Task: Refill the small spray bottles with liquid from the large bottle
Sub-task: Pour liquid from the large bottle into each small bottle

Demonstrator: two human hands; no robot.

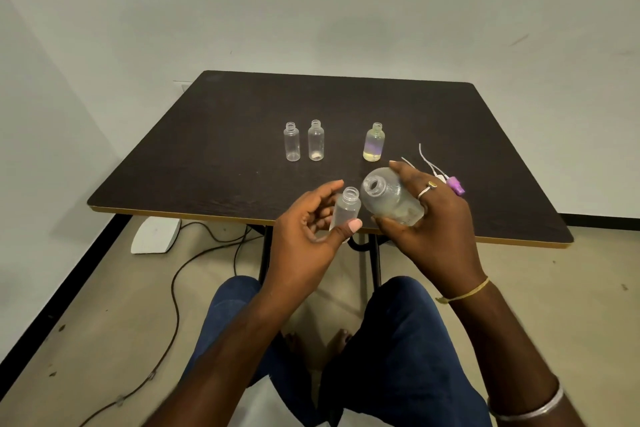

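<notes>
We hold one small bottle point(346, 210) in our left hand point(308, 232). The thumb and the curled fingers pinch it around its body, and its open neck points up and a little away from us. Our right hand point(440, 218) wraps around the large bottle point(391, 199), which lies tilted with its open mouth turned to the left, just beside the small neck but not yet over it. Both bottles hang in the air above the near edge of the desk point(207, 156).

Farther back on the desk stand two empty bottles point(292, 141) side by side. A third bottle point(374, 143), well to their right, has yellowish liquid inside. The spray heads point(446, 180) lie at the right, partly behind our fingers.

The danger here, we think, is a spill. The small neck is narrow and there is no funnel, so if the large mouth is not exactly above it, the liquid can run down the outside, onto our fingers, the desk edge or our knees. A wet bottle can also slip from the pinch. Tilting too fast can give a sudden gush. How much liquid is in the large bottle we cannot tell clearly.
</notes>
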